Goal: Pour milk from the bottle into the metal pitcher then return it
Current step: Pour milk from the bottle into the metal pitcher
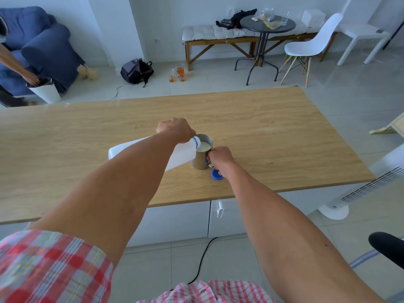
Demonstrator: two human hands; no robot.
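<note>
A white plastic milk bottle lies tipped almost flat over the wooden table, its blue-ringed mouth over the rim of the metal pitcher. My left hand grips the bottle near its neck from above. White milk fills the pitcher close to the top. My right hand is closed around the pitcher's handle on its right side. The blue bottle cap rests on the table just below my right hand.
A white tower fan stands off the table's right edge, a black chair part at lower right. Beyond the table are a backpack, a round black table, a white chair, and another person's arm at a white bin.
</note>
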